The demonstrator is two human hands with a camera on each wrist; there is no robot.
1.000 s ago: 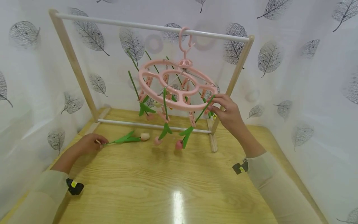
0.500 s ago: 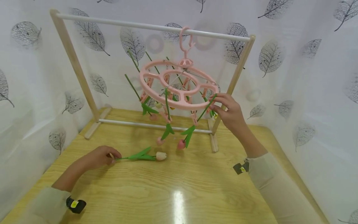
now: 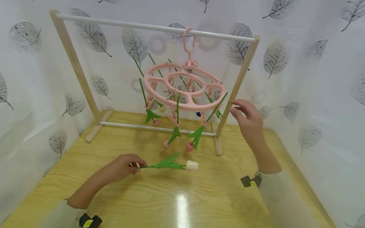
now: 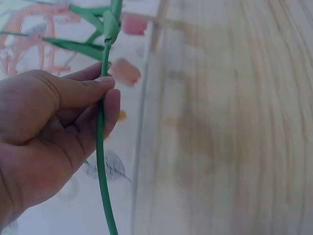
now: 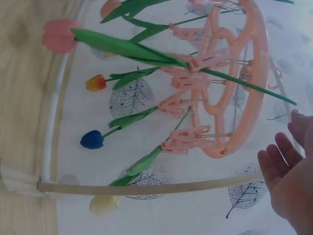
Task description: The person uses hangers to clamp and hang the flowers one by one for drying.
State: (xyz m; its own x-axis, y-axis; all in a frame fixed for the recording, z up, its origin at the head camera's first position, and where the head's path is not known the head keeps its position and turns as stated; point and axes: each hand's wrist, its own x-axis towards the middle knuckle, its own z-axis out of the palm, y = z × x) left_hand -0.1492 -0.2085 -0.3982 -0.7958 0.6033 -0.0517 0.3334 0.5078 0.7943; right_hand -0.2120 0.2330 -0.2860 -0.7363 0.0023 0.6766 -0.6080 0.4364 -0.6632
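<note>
My left hand [image 3: 122,167] pinches the green stem of a white artificial tulip [image 3: 192,165] between thumb and fingers, held low in front of the rack. In the left wrist view the stem [image 4: 101,142] runs through the fingertips; the bloom is out of that view. My right hand [image 3: 248,118] is just right of the round pink clip hanger [image 3: 159,95], fingers loosely bent and touching nothing. Several tulips hang head down from the hanger's clips, among them a dark pink tulip [image 3: 189,147] and, in the right wrist view, a blue tulip [image 5: 92,140].
The hanger hooks over the white top bar [image 3: 119,24] of a wooden-sided rack. Its right post [image 3: 238,85] stands between the hanger and my right hand. A lower white bar [image 3: 128,126] crosses near the wooden table [image 3: 148,199]. Leaf-print curtain [image 3: 310,79] surrounds it.
My left hand has carried the white tulip rightward and nearer. My right hand has let go of the dark pink tulip's stem and drawn back to the right; the hanger has swung slightly.
</note>
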